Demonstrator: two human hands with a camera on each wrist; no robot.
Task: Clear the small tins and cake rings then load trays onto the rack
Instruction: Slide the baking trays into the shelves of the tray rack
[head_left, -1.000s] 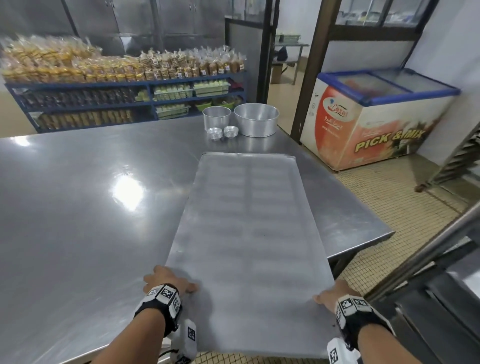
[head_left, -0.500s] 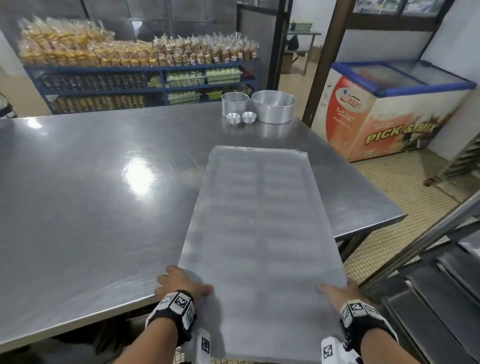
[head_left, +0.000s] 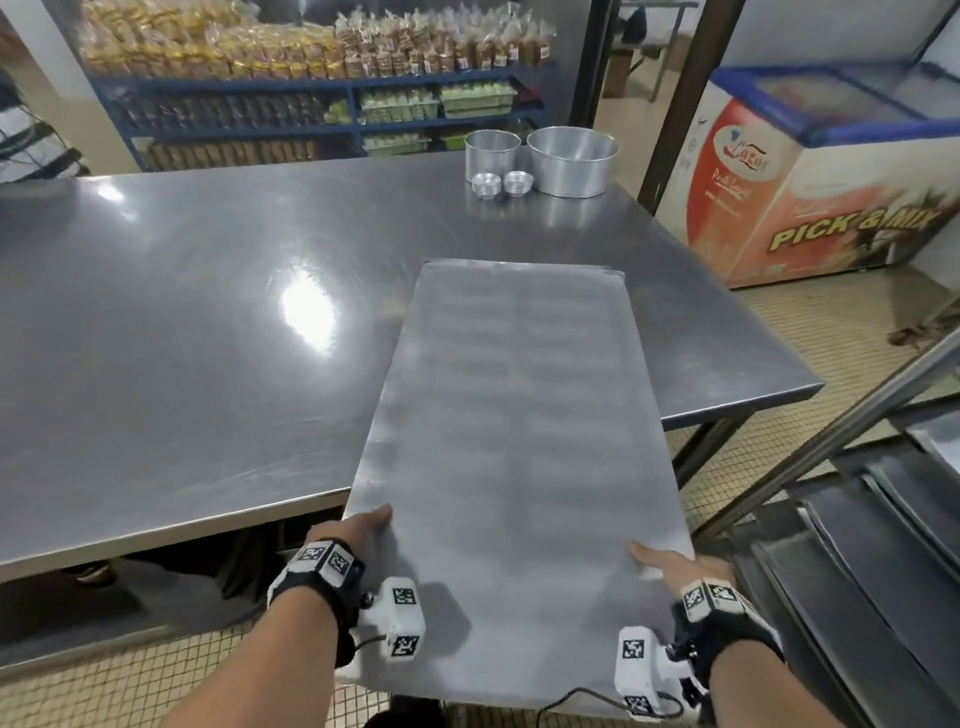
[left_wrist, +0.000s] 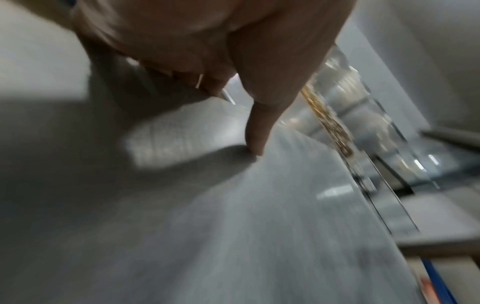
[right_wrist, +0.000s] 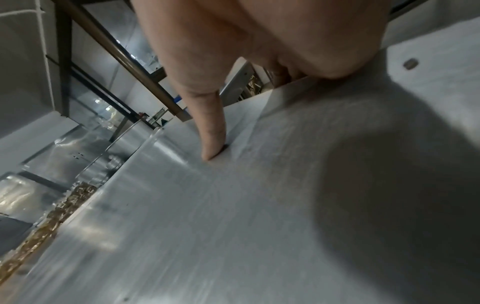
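A long flat metal tray (head_left: 511, 431) hangs half off the steel table's (head_left: 182, 338) near edge. My left hand (head_left: 358, 530) grips its near left side, thumb (left_wrist: 255, 133) on top and fingers under. My right hand (head_left: 662, 561) grips the near right side the same way, thumb (right_wrist: 210, 131) pressed on the tray (right_wrist: 233, 226) surface. Two small tins (head_left: 501, 183) and two cake rings, a narrow one (head_left: 492, 151) and a wide one (head_left: 571, 158), stand at the table's far right corner. The rack (head_left: 857, 519) stands low on my right with dark trays in it.
A chest freezer (head_left: 831, 171) marked PICK & MIX stands right of the table. Blue shelves (head_left: 311, 104) with bagged goods fill the back wall. A dark post (head_left: 691, 93) rises behind the table's far corner. The floor is tiled.
The tray has slid toward me and off the table's near edge, with both hands still gripping its near end. I have stepped back from the table.
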